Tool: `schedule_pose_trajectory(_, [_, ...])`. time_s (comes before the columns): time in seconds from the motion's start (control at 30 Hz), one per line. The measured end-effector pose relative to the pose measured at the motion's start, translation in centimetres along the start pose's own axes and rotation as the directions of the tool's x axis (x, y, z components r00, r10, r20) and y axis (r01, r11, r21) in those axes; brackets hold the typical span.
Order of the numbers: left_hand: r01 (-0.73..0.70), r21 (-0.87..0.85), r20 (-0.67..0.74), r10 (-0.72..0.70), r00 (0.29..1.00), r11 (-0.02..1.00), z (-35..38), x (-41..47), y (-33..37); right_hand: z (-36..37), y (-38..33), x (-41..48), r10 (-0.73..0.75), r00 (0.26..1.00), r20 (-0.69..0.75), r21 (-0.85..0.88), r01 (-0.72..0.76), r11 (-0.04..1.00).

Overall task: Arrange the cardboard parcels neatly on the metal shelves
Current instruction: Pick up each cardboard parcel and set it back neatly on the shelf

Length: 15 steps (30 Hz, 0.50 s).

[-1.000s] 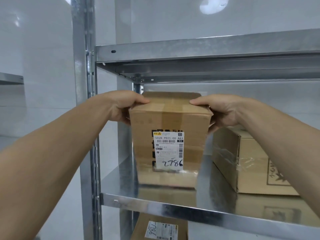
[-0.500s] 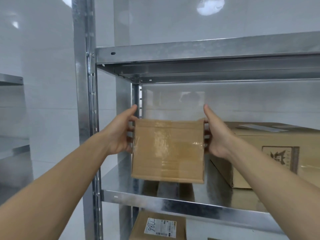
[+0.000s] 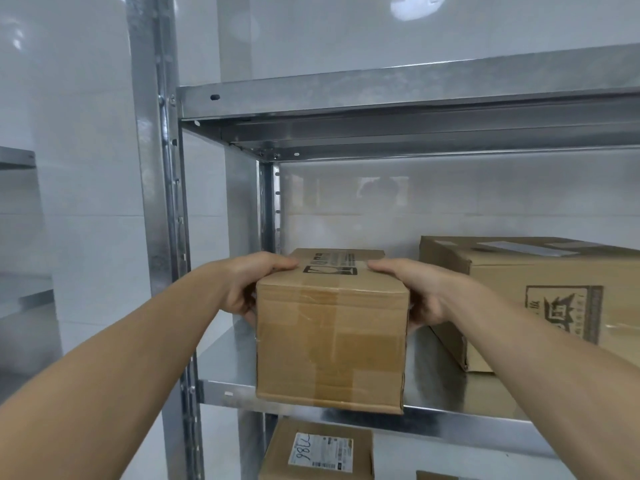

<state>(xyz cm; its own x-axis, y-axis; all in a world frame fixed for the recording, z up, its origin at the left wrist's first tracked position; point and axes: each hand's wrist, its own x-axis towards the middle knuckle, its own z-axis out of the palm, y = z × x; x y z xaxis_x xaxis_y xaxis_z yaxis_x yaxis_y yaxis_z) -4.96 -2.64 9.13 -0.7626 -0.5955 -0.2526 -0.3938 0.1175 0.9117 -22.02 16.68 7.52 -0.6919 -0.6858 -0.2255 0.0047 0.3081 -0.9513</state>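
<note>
A small taped cardboard parcel (image 3: 330, 344) is held in front of the middle metal shelf (image 3: 450, 419), its bottom edge level with the shelf's front lip. My left hand (image 3: 254, 285) grips its left side, thumb over the top edge. My right hand (image 3: 412, 289) grips its right side the same way. The face towards me is plain with tape; black printing shows on its top. A larger printed parcel (image 3: 540, 303) rests on the same shelf to the right.
The upper shelf (image 3: 408, 98) hangs above the parcels. A steel upright (image 3: 156, 237) stands on the left. Below, a labelled parcel (image 3: 318, 452) lies on the lower shelf, with the corner of another box at the bottom edge. White tiled wall behind.
The parcel has been turned in my hands: the labelled face is gone from view and a plain taped face now points at me. It sits lower, at the shelf's front edge.
</note>
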Motion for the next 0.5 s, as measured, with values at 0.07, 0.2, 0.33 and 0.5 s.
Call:
schedule_pose_trajectory(0.07, [0.009, 0.059, 0.000, -0.009, 1.000, 0.998, -0.1, 0.2, 0.0, 0.1, -0.3, 0.1, 0.025, 0.998, 0.050, -0.041, -0.023, 0.999])
schedule_pose_trajectory(0.2, [0.008, 0.123, 0.001, -0.008, 1.000, 0.992, -0.2, 0.4, 0.2, 0.2, -0.8, 0.2, 0.045, 0.997, 0.061, -0.098, -0.039, 0.994])
schedule_pose_trajectory(0.33, [0.001, 0.111, -0.001, -0.001, 1.000, 0.994, -0.2, 1.0, 0.2, 0.4, -1.3, 0.3, 0.036, 0.998, 0.050, -0.109, -0.030, 0.994])
schedule_pose_trajectory(0.5, [0.007, 0.095, -0.002, -0.007, 1.000, 0.995, -0.2, 1.6, 0.5, 0.6, -1.5, 0.4, 0.058, 0.998, 0.021, -0.095, -0.056, 0.994])
